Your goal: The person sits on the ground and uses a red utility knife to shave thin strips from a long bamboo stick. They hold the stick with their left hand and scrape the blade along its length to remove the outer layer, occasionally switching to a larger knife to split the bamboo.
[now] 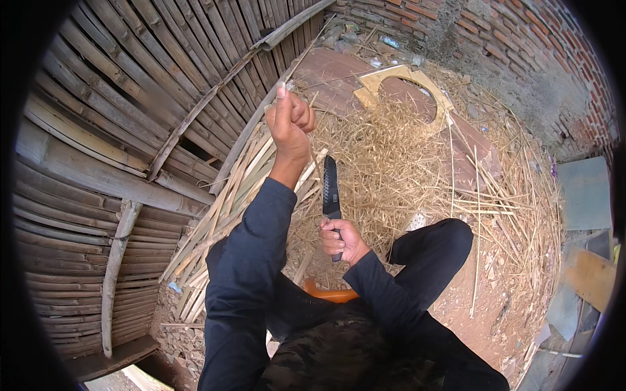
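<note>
My left hand [290, 127] is raised in front of me near the bamboo wall, its fingers curled closed and the thumb pointing up. Whatever it may hold is too hidden to make out. My right hand [343, 242] grips the black handle of a knife [330, 186]. The knife's broad dark blade points away from me, with a row of marks along it. Below the blade and beyond it lies a heap of pale shavings [385, 156]. Long split bamboo strips [238, 186] lie in a bundle on the ground under my left forearm.
A slatted bamboo wall [130, 85] rises on the left, and a brick wall [508, 52] stands behind. A wooden board with a round hole [368, 81] lies past the shavings. Sheets and boards [585, 195] lean at the right. Something orange [332, 294] shows between my legs.
</note>
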{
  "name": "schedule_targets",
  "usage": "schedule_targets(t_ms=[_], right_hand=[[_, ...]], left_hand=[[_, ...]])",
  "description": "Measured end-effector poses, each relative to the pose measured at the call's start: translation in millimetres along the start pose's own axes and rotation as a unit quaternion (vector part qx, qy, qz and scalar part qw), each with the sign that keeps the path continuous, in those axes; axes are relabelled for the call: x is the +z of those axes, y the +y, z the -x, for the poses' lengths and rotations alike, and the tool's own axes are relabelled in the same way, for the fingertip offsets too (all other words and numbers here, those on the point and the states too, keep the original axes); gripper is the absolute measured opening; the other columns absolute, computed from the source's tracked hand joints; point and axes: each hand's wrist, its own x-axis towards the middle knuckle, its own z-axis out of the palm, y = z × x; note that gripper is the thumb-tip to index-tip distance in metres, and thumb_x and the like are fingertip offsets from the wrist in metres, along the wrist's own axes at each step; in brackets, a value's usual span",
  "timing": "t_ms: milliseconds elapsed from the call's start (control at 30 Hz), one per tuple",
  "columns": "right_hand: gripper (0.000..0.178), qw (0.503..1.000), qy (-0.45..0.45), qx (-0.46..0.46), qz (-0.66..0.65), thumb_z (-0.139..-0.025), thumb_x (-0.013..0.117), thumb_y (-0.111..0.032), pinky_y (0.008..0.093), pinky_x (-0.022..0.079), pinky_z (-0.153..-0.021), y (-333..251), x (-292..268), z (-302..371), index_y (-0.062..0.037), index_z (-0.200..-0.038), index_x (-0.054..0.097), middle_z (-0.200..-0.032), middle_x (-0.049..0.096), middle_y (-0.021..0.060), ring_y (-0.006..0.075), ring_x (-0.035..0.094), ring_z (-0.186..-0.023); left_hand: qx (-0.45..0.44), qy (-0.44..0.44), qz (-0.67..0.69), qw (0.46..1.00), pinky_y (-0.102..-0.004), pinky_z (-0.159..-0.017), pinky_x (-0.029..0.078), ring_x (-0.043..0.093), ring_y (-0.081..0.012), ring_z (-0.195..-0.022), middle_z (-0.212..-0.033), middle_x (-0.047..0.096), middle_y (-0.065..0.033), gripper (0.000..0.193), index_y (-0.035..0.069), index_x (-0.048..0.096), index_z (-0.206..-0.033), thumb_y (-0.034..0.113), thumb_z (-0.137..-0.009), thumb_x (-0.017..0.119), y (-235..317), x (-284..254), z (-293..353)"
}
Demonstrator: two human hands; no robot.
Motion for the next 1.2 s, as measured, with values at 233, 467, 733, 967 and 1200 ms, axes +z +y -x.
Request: schedule_targets(t_ms=[233,467,733,967,1200], right_hand=[[0.014,0.817,0.196,-0.389,0.378,-0.089,0.049,-0.006,0.0245,0.037,-0.046,-3.6,90.3,34.2,-0.0013,-0.079,0.058,-0.058,0.051,0.0005,0.0098,0.049,-0.047],[0.015,0.798,0.361,-0.147,0.46,-0.086,0.05,-0.01,0.0313,0.04,-0.042,44.0,-63.9,-56.9,0.0007,-0.081,0.059,-0.06,0.053,0.0069,0.0173,0.05,-0.044],[0.012,0.98,0.092,-0.127,0.124,-0.088,0.048,-0.009,0.0283,0.033,-0.034,-2.8,41.8,27.8,-0.0016,-0.09,0.057,-0.056,0.049,0.002,0.0101,0.042,-0.037],[0.019,0.628,0.422,-0.338,0.56,-0.085,0.055,-0.013,0.0427,0.047,-0.061,69.7,-71.5,-49.0,0.0048,-0.081,0.058,-0.07,0.061,0.0258,0.0421,0.061,-0.068],[0.012,0.972,0.218,-0.029,0.083,-0.084,0.051,-0.01,0.0361,0.037,-0.04,52.3,-48.8,-38.5,-0.0009,-0.079,0.056,-0.056,0.051,0.008,0.0206,0.045,-0.04]], left_hand=[[-0.071,-0.113,0.035,0.99,-0.0287,-0.047,0.016,0.015,-0.0103,-0.046,-0.05,0.019,0.0047,0.051,0.015,0.028,-0.059,0.046,-0.099,0.029,2.0,5.4,8.3],[-0.068,-0.135,0.003,0.988,-0.0288,-0.046,0.016,0.015,-0.01,-0.045,-0.049,0.018,0.0049,0.051,0.015,0.028,-0.059,0.046,-0.1,0.028,2.1,2.0,10.2],[-0.077,-0.105,0.029,0.991,-0.0288,-0.047,0.016,0.014,-0.0102,-0.046,-0.049,0.018,0.0048,0.05,0.016,0.027,-0.059,0.046,-0.099,0.027,-1.2,-0.9,4.5],[-0.027,-0.091,-0.037,0.995,-0.0286,-0.047,0.017,0.015,-0.0101,-0.046,-0.049,0.019,0.0043,0.052,0.015,0.026,-0.06,0.047,-0.1,0.027,-4.8,18.5,5.9],[-0.002,-0.058,-0.003,0.998,-0.028,-0.046,0.017,0.014,-0.0096,-0.045,-0.049,0.018,0.0046,0.051,0.015,0.027,-0.06,0.045,-0.101,0.028,0.2,11.8,-0.5]])
